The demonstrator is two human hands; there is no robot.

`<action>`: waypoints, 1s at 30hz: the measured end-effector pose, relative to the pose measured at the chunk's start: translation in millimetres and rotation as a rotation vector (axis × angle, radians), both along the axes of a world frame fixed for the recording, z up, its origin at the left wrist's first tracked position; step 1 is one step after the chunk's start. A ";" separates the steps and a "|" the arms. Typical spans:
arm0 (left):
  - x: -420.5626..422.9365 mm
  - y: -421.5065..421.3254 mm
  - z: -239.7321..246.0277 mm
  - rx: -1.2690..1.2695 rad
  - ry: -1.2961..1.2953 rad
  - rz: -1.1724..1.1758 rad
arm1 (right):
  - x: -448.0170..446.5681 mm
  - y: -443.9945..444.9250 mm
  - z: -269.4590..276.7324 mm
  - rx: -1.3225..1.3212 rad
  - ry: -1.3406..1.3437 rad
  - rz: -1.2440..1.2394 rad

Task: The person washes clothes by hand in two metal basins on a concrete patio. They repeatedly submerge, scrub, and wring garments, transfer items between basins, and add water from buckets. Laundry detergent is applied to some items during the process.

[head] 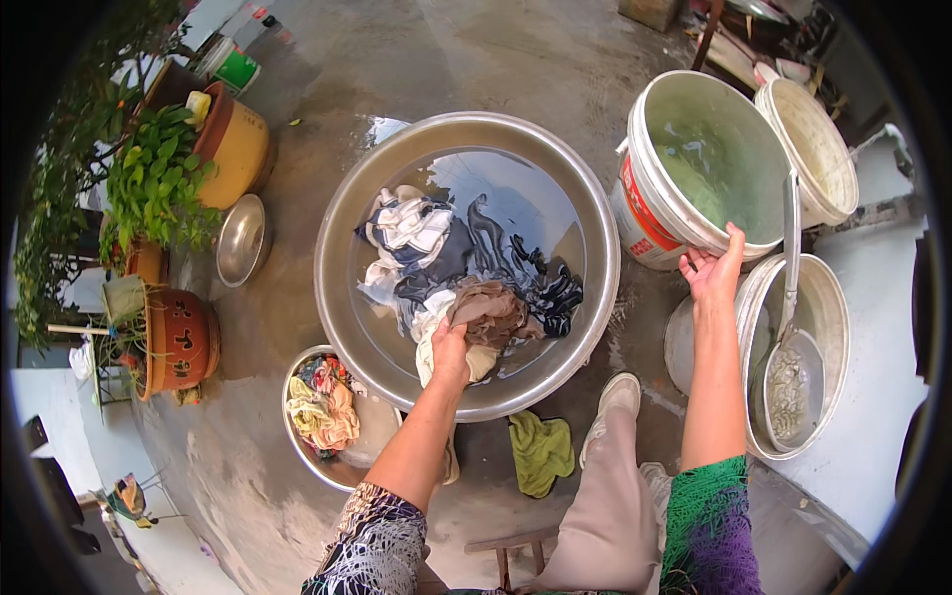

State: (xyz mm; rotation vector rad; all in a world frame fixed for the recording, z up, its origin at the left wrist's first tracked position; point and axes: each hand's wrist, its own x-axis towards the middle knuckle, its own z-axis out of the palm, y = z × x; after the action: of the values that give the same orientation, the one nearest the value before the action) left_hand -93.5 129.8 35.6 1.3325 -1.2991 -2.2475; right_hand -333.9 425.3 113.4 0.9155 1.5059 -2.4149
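My left hand [451, 355] grips a brown sheer cloth [485, 311] at the near side of a large metal basin [332, 256]. Cream fabric [431, 327] bunches under that hand. White and navy garments [409, 232] lie heaped at the basin's left, partly out of the water. Dark wet cloth [554, 297] floats on the right. My right hand [715, 269] is at the near rim of a white plastic bucket [654, 236] holding greenish water; its thumb lies over the rim and its fingers sit below, against the outside.
A smaller metal bowl [288, 439] holds colourful cloths at the lower left. A green cloth [541, 454] lies on the wet floor. A metal ladle [790, 253] rests in another white bucket [834, 357] at right. Potted plants [182, 338] line the left side.
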 end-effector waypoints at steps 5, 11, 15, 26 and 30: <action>0.8 -12.1 62.1 0.217 0.383 0.071 | 31.8 -25.4 43.3 -0.136 -0.183 0.063; 13.5 -10.7 179.3 0.453 0.496 0.125 | 175.7 -143.5 69.8 -0.139 -0.350 0.576; 34.6 13.4 247.2 0.470 0.554 0.107 | 234.0 -162.9 75.1 -0.445 -0.320 0.479; 88.7 9.1 147.5 0.575 0.000 -0.141 | 207.6 -190.4 21.9 -0.369 -0.124 0.427; 81.2 -25.0 95.3 0.902 0.338 -0.117 | 239.8 -218.5 58.0 -0.163 0.132 0.567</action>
State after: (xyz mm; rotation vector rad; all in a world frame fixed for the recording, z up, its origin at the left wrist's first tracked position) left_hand -12.3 104.8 130.9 0.9883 -0.2211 -3.1200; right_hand -94.1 206.8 171.4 0.2480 1.3474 -2.1565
